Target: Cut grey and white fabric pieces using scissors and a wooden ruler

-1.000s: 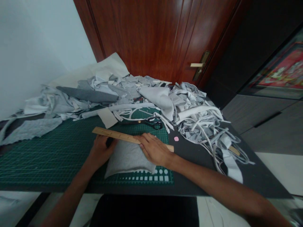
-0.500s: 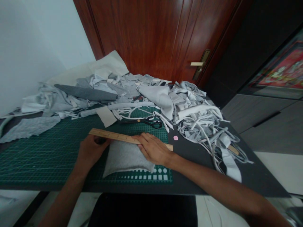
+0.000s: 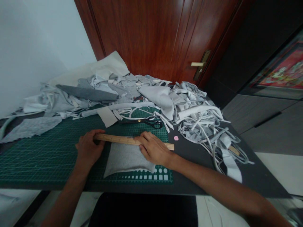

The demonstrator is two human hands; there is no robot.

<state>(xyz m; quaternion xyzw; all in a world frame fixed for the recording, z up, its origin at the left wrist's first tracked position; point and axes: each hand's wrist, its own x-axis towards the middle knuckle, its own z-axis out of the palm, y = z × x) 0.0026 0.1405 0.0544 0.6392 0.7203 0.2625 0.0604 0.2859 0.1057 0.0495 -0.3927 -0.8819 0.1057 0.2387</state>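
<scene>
My left hand (image 3: pixel 88 147) grips the left end of a wooden ruler (image 3: pixel 123 140), with its fingers over the top edge. My right hand (image 3: pixel 152 148) presses down across the ruler's right part and touches a folded grey fabric piece (image 3: pixel 125 159). That fabric lies just below the ruler on a green cutting mat (image 3: pixel 47 160), its upper part partly under the ruler and my right hand. Black-handled scissors (image 3: pixel 151 123) lie on the mat beyond the ruler. A small pink piece of tailor's chalk (image 3: pixel 176 138) sits to the right of the mat.
Heaps of grey and white fabric scraps (image 3: pixel 196 121) and strips cover the table's far side and right. A beige paper sheet (image 3: pixel 107 116) lies at the mat's far edge. The dark table (image 3: pixel 236 179) ends close in front of me, with a wall and wooden door behind.
The ruler's left end has swung toward me, leaving the ruler nearly level. My left hand has shifted left to that end. My right hand has barely moved.
</scene>
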